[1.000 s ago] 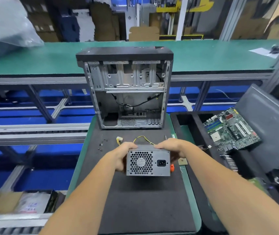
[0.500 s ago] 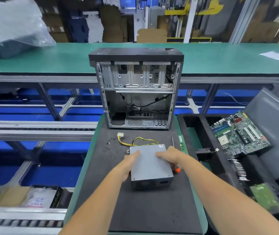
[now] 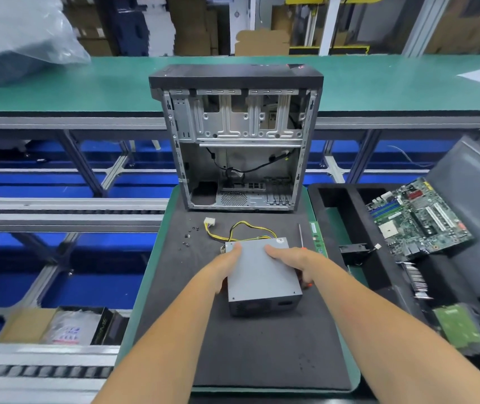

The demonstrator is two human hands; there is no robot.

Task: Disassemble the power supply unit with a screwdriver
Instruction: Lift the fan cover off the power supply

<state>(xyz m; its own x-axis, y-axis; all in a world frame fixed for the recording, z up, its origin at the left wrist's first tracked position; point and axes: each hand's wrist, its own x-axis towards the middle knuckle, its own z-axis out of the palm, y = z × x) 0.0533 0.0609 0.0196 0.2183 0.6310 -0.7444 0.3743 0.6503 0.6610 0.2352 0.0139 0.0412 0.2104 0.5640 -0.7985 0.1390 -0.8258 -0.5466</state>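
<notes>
A grey power supply unit (image 3: 262, 277) lies flat on the dark foam mat (image 3: 247, 354), its fan-and-socket face toward me. Yellow and black cables (image 3: 241, 230) with a white plug run from its far end. My left hand (image 3: 223, 268) grips its left side and my right hand (image 3: 294, 262) grips its right side, fingers on the top. A screwdriver (image 3: 301, 234) with an orange handle lies just right of the unit, its handle mostly hidden under my right hand.
An open, emptied computer case (image 3: 237, 141) stands at the mat's far edge. Several small screws (image 3: 187, 236) lie left of the cables. A black foam tray (image 3: 378, 258) at right holds a motherboard (image 3: 416, 215), a memory stick (image 3: 317, 239) and a green drive (image 3: 460, 330).
The unit was tipped from standing on end, fan face toward me, to lying flat on the mat. Both hands stayed on its sides.
</notes>
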